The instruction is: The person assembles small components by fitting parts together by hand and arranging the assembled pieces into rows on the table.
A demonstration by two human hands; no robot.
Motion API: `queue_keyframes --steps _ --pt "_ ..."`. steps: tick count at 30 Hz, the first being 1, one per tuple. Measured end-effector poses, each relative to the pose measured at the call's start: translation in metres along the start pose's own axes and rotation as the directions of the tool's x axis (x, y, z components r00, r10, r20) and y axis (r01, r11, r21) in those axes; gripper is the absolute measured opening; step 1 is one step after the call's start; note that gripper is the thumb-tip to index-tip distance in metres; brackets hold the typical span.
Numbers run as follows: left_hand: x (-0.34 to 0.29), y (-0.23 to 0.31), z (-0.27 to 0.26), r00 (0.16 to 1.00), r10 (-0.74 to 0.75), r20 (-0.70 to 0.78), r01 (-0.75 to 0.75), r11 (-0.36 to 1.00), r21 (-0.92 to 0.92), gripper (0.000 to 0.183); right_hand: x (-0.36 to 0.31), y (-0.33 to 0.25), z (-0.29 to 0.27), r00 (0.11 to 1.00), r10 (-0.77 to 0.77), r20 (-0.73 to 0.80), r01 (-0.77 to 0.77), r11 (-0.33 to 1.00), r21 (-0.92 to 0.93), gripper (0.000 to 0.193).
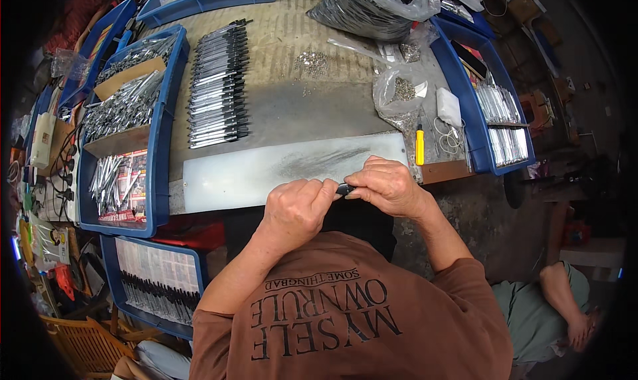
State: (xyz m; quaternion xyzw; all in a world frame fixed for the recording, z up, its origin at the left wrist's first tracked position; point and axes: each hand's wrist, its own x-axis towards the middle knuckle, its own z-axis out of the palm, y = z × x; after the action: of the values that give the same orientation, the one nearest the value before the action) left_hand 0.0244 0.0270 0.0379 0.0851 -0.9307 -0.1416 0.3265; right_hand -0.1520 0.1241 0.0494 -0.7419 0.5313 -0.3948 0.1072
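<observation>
So both hands were on one tiny thing: the left hand and the right hand had thumbs and fingers pinched on a small dark piece, covering too much of it to tell what it was. It was right by the near edge of a long white board with a dark smudge on it.

The bench around that was pretty crammed tbh. Past the board, on the left, lay a neat column of black-and-silver pens. Right of those were scattered metal bits, then a clear bag holding more. A yellow-handled screwdriver lay just off the board's right end, and a white block sat between that and the right-hand blue tray. A big bag of dark parts hogged the far side, and the left-hand blue tray boxed in the left, heaped with silvery pieces.
</observation>
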Motion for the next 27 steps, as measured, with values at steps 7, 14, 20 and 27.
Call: queue_keyframes --steps 7,14,20,27 --pt "0.007 -0.002 0.003 1.000 -0.007 0.009 0.007 1.000 0.027 0.015 -0.002 0.000 -0.001 0.998 0.070 -0.005 -0.070 0.997 -0.027 0.023" --pt "0.010 -0.015 0.018 0.999 -0.029 -0.026 0.028 0.999 -0.017 0.017 -0.009 0.020 -0.022 0.943 0.308 -0.122 -0.313 0.950 -0.019 0.024" --pt "0.008 -0.027 0.038 0.999 -0.051 0.013 0.051 0.999 -0.017 0.015 -0.006 0.071 -0.063 0.808 0.480 -0.343 -0.545 0.830 -0.123 0.018" --pt "0.009 -0.027 0.039 0.994 -0.075 0.084 0.075 0.997 0.009 0.012 0.001 0.121 -0.075 0.845 0.464 -0.266 -0.534 0.759 -0.372 0.018"
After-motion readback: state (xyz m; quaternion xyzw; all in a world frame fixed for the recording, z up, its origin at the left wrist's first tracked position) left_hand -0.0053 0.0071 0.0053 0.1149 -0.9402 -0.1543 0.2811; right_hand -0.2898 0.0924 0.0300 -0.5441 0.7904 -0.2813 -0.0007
